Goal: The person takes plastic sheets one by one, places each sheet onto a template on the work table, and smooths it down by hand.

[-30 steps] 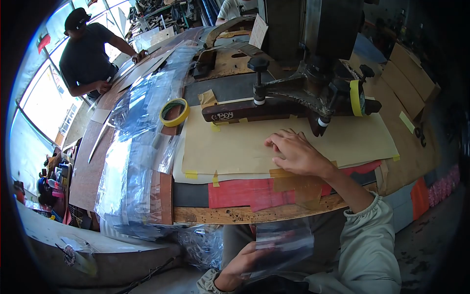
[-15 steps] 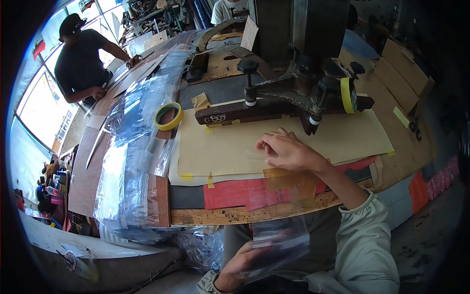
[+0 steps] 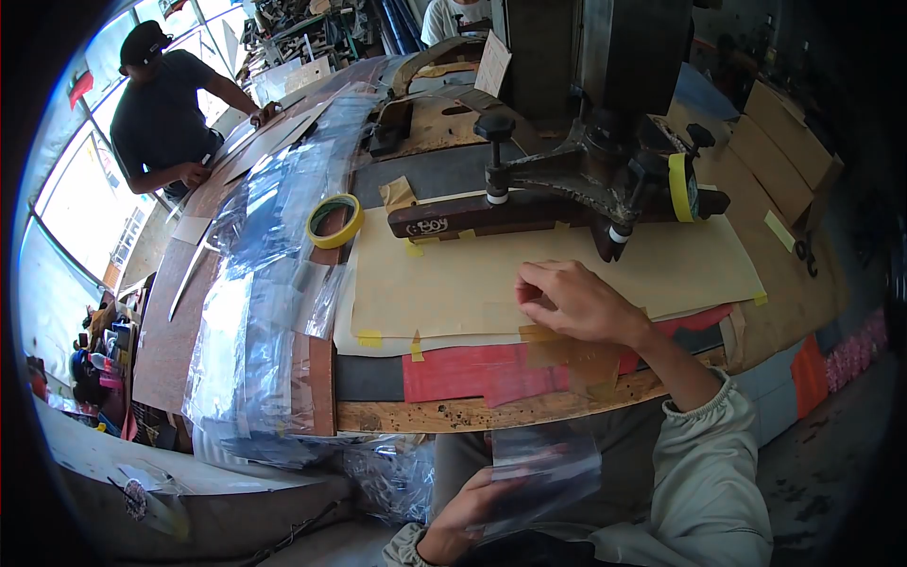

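Holding clear plastic sheets (image 3: 559,465) low over the lap: left hand (image 3: 470,506), gripping their left side; exact finger placement blurred by the glossy film. Beyond, the wooden table edge (image 3: 491,417), then a red strip (image 3: 453,370) with brown translucent film (image 3: 586,367) lying over part of it. Right hand (image 3: 578,304) above the near half of a tan sheet (image 3: 425,288), fingers curled in, thumb close to the index finger; cannot tell whether anything is pinched, or whether the hand touches the sheet. Dark bar (image 3: 553,219) lies across the sheet's far side, a yellow tape roll (image 3: 678,189) around its right end. Second roll (image 3: 346,235) at the sheet's far-left corner, beside heaped clear film (image 3: 250,293). Further off, left: co-worker (image 3: 165,113), both hands at the table.
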Motion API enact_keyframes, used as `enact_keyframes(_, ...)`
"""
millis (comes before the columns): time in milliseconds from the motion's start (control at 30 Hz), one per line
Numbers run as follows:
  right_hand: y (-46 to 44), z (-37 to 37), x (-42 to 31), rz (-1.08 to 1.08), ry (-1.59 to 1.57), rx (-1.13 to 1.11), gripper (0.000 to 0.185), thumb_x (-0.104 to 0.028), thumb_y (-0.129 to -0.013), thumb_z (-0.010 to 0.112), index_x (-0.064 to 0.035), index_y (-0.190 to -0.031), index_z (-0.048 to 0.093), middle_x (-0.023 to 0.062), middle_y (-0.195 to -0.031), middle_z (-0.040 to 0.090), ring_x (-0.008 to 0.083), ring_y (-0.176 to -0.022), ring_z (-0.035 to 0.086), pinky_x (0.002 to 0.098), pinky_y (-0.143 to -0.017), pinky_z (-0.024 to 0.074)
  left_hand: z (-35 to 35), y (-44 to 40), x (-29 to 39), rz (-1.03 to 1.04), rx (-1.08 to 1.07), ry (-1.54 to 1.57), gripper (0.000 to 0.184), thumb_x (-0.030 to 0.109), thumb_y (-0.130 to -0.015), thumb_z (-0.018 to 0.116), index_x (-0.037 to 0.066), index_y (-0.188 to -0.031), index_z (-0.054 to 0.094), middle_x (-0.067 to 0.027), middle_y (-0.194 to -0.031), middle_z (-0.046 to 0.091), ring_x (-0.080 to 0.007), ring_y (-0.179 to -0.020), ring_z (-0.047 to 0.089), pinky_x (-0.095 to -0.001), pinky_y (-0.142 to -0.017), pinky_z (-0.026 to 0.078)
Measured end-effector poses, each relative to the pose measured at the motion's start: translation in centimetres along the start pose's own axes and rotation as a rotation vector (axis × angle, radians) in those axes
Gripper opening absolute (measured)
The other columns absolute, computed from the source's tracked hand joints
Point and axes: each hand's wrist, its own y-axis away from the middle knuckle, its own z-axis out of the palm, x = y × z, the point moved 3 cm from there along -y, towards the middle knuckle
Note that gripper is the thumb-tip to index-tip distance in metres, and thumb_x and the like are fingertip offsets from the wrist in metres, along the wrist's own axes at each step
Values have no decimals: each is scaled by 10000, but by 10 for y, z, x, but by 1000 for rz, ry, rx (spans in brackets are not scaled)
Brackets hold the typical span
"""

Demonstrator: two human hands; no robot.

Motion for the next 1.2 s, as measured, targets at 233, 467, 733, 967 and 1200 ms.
enact_keyframes(233, -4, 2, 4, 154, -280, 10, 98, -34, -755, 541, 14, -840, 530, 131, -720, 577, 256, -676, 578, 355, -641, 445, -1, -1, 2, 114, -97, -48, 307, 113, -851, 470, -61, -1100, 510, -123, -1150, 516, -163, -1027, 511, -236, -841, 414)
enact_keyframes(467, 1, 9, 0, -206, 288, 290, 81, -33, -734, 565, -10, -811, 551, 103, -799, 544, 246, -771, 552, 361, -718, 436, -7, -2, 4, 20, -75, 32, 315, 112, -854, 470, -45, -1125, 498, -107, -1161, 513, -157, -1044, 497, -242, -873, 389)
enact_keyframes(733, 26, 18, -33, -133, 416, 102, 137, -170, -759, 587, -34, -759, 592, 85, -735, 604, 225, -728, 581, 341, -674, 461, -15, -4, 7, 2, -123, 114, 327, 111, -858, 470, -27, -1155, 485, -88, -1173, 509, -151, -1064, 481, -249, -909, 362)
enact_keyframes(967, 33, 31, -27, -85, 580, 16, 384, -277, -818, 533, 36, -1039, 511, 207, -1123, 523, 289, -1045, 524, 370, -908, 408, -18, -16, 24, 64, -114, 9, 309, 122, -866, 470, -10, -1145, 494, -78, -1129, 533, -139, -1040, 495, -250, -894, 381)
enact_keyframes(1200, 16, 29, -1, -54, 450, 90, 370, -236, -825, 517, 58, -1050, 506, 212, -1133, 514, 297, -1074, 498, 356, -944, 373, 0, -35, 61, 3, 186, -73, 238, 97, -809, 506, -34, -1002, 554, -158, -1017, 563, -148, -832, 587, -252, -615, 507)
